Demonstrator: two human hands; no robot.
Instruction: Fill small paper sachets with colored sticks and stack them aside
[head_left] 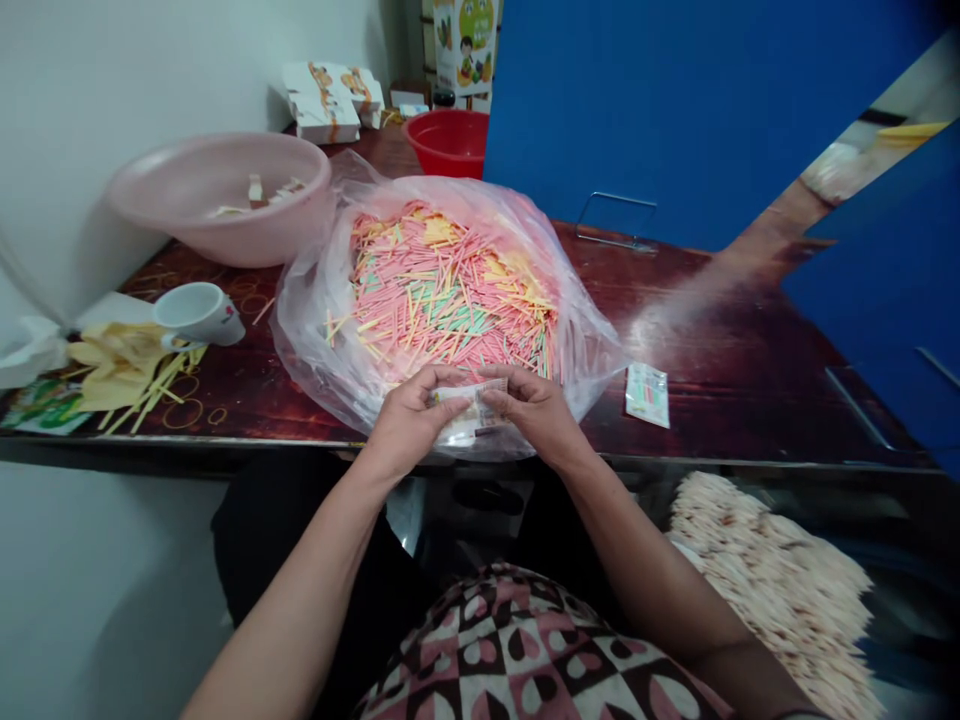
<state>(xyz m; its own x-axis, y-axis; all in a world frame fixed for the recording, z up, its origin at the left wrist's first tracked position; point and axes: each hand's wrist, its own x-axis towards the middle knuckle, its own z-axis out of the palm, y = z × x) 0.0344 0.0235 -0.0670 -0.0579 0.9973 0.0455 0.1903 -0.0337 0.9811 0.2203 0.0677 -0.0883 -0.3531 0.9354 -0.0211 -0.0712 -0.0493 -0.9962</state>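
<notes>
Dark glossy table (pixel 720 400): one small printed packet (pixel 474 412), pale, translucent, pinched between left hand (pixel 418 408) and right hand (pixel 531 402), before a clear bag (pixel 319 320) of pink, yellow and green sticks (pixel 450 290). Packet's ends finger-covered; lettering illegible. Red basin (pixel 450 140) partly hidden by blue panel (pixel 600 110).

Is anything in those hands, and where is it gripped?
Yes, a small printed packet. The left hand pinches its left end and the right hand its right end, thumbs on the near face.
</notes>
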